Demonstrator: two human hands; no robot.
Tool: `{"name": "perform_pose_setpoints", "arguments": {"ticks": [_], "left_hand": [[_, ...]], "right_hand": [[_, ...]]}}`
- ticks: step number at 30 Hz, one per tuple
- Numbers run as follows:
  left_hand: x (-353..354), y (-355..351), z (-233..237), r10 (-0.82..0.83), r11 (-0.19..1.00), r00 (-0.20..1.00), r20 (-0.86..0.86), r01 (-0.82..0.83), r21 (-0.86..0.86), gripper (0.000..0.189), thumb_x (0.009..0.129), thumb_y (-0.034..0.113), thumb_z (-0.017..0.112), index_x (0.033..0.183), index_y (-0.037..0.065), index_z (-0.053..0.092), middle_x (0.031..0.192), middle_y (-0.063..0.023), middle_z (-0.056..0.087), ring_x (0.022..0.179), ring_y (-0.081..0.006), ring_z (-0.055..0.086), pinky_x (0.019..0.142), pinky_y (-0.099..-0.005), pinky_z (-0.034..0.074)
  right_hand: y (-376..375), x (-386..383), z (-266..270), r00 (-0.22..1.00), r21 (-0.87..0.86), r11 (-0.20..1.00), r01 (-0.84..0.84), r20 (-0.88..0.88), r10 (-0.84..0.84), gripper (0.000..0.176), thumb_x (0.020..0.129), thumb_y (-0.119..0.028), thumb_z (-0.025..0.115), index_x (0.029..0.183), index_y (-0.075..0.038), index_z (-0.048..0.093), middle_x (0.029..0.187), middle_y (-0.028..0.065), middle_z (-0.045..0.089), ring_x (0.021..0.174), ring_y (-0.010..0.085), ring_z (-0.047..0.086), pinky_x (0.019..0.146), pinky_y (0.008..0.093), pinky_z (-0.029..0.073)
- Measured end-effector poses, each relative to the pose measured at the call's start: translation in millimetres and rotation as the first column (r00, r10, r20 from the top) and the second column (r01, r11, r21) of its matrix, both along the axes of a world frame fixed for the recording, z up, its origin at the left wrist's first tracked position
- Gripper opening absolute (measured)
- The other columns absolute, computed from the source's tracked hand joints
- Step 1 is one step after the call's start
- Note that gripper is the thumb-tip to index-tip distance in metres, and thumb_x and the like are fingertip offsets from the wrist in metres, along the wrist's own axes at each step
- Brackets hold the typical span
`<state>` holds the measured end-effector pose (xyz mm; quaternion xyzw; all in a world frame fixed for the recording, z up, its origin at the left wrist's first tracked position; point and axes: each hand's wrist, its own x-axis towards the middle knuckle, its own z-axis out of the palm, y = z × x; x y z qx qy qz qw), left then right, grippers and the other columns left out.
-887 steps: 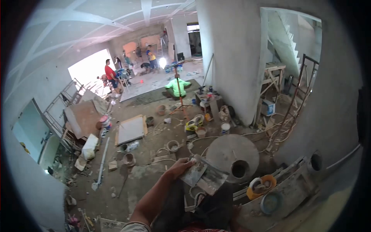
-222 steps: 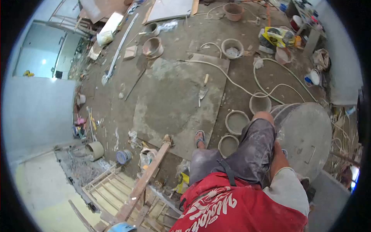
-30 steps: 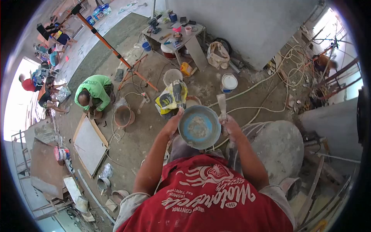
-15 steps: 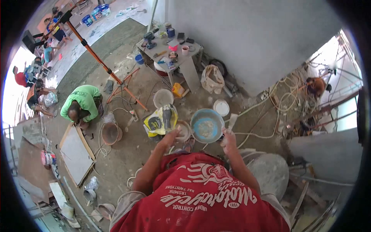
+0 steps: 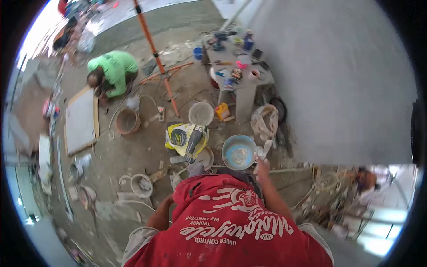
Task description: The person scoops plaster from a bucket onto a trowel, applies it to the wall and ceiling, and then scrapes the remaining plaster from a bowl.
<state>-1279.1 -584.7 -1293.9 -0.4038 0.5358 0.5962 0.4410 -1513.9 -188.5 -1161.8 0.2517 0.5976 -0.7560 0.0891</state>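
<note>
- A grey wall (image 5: pixel 338 89) closes off everything from 1 to 3 o'clock of the bowl (image 5: pixel 239 152), and its foot runs near the bowl's right side.
- At 12 o'clock stand a cluttered table (image 5: pixel 242 86) and a bucket (image 5: pixel 201 113). A yellow bag (image 5: pixel 182 135) lies just beside the bowl at 9 o'clock.
- The most open floor (image 5: pixel 133 155) lies further out at 9 o'clock, between the bag and a flat board (image 5: pixel 80 120). A person in green (image 5: pixel 113 66) crouches at the board's far end, beside an orange tripod (image 5: pixel 155 49).
- The bowl hangs level just ahead of the chest, blue inside with a pale lump in the middle.
- The right hand (image 5: pixel 262 167) sits at the bowl's 4 o'clock rim, with its fingers closed round a scraper (image 5: pixel 265 149) whose blade points up.
- The left hand is hidden behind the red shirt (image 5: pixel 231 222), so its fingers cannot be judged.
</note>
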Motion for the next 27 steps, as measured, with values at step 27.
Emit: {"name": "perform_pose_setpoints", "arguments": {"ticks": [27], "left_hand": [[-51, 389, -19, 0.098, 0.826, 0.975, -0.197, -0.191, -0.531, 0.069, 0.075, 0.054, 0.068, 0.128, 0.014, 0.051, 0.114, -0.0015, 0.065, 0.102, -0.0291, 0.063, 0.088, -0.0461, 0.046]], "right_hand": [[10, -258, -147, 0.128, 0.74, -0.18, -0.648, 0.339, 0.932, 0.057, 0.076, -0.041, 0.069, 0.103, 0.008, 0.058, 0.096, 0.0274, 0.063, 0.09, 0.0373, 0.063, 0.077, 0.0453, 0.047]]}}
